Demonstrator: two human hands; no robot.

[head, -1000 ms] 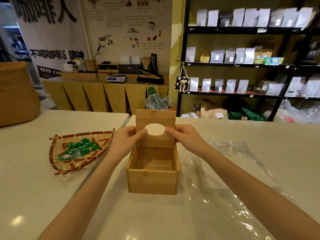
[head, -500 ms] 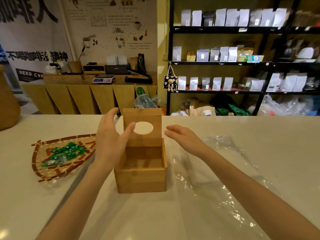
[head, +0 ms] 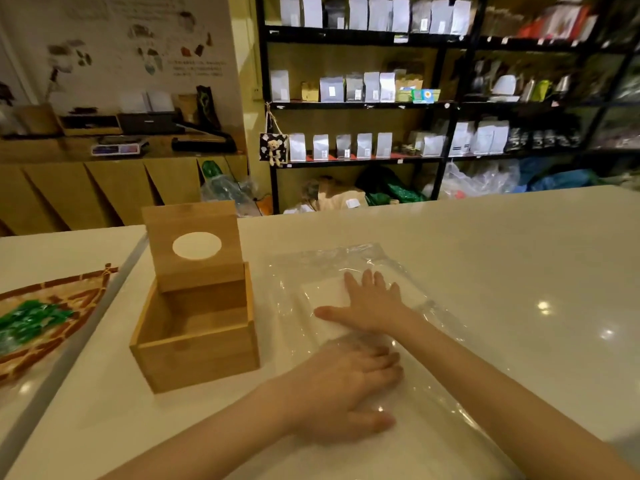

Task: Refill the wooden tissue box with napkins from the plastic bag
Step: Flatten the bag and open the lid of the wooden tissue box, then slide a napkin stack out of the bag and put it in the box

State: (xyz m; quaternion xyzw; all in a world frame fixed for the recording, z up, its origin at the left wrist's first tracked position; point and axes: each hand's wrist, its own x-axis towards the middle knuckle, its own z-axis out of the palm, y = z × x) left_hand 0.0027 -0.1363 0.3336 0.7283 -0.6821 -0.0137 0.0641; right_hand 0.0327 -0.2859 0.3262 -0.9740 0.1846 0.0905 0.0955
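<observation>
The wooden tissue box [head: 199,356] stands on the white counter, left of centre, with nothing inside. Its lid [head: 162,233], which has an oval hole, stands upright at the back. To the right of the box lies the clear plastic bag [head: 311,263] with a flat stack of white napkins [head: 322,292] in it. My right hand [head: 372,304] lies flat with spread fingers on the napkins; whether it is inside the bag is unclear. My left hand [head: 346,386] rests palm down on the bag's near part, fingers stretched out.
A woven basket [head: 74,294] with green packets [head: 31,323] sits at the left edge. A seam runs between two counter slabs [head: 502,271] just left of the box. Shelves with pouches stand behind the counter.
Both hands have left the box lid, which stays upright, and moved right onto the plastic bag. The view has swung to the right.
</observation>
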